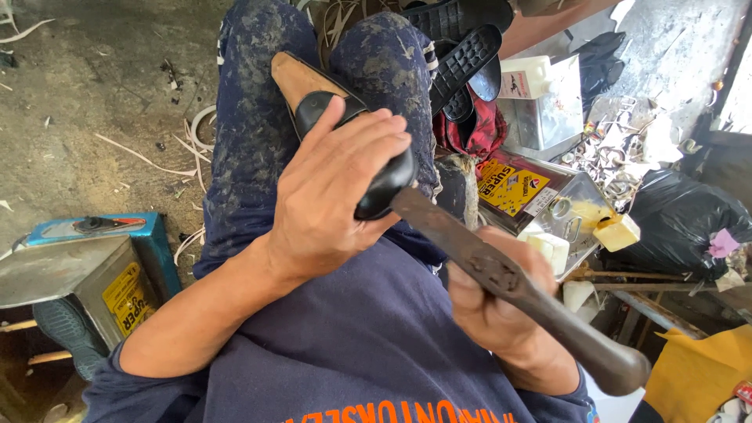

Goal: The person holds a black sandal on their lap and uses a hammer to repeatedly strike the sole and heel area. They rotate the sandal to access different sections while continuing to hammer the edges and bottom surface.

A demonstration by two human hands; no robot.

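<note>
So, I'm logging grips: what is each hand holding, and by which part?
Left hand clasps the black leather sandal over its strap; right hand grips the dark rusty metal tool mid-shaft.

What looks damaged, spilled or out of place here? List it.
The tool in the right hand is rusty and pitted along its shaft. Pale strips and scraps lie scattered on the dirt floor. The black sandal held by the left hand shows no visible damage.

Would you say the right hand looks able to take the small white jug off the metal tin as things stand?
Probably not: the right hand is wrapped round a tool handle, and the white jug sits beyond the knees.
</note>
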